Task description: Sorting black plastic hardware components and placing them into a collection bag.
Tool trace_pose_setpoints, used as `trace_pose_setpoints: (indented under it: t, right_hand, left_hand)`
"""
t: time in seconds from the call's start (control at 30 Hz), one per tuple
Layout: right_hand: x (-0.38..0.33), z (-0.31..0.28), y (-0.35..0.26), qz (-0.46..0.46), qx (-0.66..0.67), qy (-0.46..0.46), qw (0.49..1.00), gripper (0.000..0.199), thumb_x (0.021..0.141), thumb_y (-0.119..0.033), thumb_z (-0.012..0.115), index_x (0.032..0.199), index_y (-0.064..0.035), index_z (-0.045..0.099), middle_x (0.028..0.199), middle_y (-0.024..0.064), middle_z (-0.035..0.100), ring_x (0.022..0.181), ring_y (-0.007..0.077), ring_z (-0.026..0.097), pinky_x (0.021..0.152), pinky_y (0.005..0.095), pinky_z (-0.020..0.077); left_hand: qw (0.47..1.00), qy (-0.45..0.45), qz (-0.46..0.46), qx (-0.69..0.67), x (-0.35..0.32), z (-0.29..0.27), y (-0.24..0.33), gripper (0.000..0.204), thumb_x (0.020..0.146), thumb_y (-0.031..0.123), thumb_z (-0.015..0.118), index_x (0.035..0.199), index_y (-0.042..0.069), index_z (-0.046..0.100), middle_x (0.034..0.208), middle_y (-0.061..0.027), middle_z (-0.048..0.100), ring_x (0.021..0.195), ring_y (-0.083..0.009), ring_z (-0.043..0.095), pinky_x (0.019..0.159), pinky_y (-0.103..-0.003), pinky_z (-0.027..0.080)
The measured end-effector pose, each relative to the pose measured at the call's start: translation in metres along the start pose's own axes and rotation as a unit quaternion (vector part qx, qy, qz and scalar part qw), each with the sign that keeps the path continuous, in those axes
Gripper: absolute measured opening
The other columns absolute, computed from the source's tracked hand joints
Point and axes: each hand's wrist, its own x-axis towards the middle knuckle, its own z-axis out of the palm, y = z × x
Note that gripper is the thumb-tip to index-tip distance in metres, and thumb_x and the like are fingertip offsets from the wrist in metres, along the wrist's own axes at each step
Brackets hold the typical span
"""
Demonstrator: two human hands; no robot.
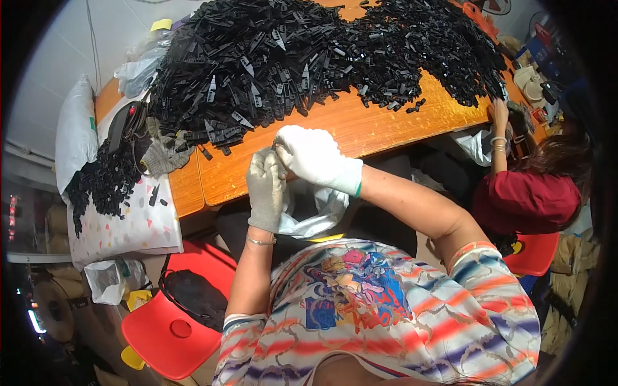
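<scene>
at the left of the frame we see a white sack (76, 132), a small heap of black bits (106, 180) and a crumpled grey cloth (164, 154). near the centre, our left hand (265, 190), in a greyish glove, meets our right hand (312, 157), in a white one; our fingers are bent and pinching a small dark piece (275, 147), mostly hidden. beyond, a big pile of black plastic parts (257, 71) spreads over the tabletop (386, 125). at upper right, a co-worker's hand (500, 117) is at the pile's edge.
</scene>
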Motion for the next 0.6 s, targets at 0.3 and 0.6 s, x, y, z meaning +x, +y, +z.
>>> trace_pose_setpoints:
  t: [0.3,0.6]
  right_hand:
    - [0.010,0.013,0.017,-0.134,-0.088,-0.067,0.985,0.013,0.080,-0.017,0.056,0.083,-0.0046,0.055,0.076,0.0174,0.061,0.069,0.0367,0.062,0.059,0.0450,0.0495]
    - [0.007,0.008,0.033,-0.126,-0.101,-0.110,0.981,0.015,0.081,-0.021,0.056,0.082,-0.0065,0.054,0.071,0.0155,0.061,0.066,0.0375,0.062,0.058,0.0475,0.0481]
  left_hand:
    - [0.997,0.054,0.026,0.040,0.007,0.005,-0.016,0.020,0.097,0.015,0.046,0.096,-0.001,0.058,0.076,0.0009,0.055,0.064,-0.0045,0.046,0.055,-0.022,0.040]
    - [0.983,0.054,-0.120,-0.127,0.014,0.021,-0.015,0.025,0.097,0.023,0.049,0.077,0.008,0.053,0.057,0.0046,0.041,0.044,-0.0060,0.034,0.040,-0.024,0.025]
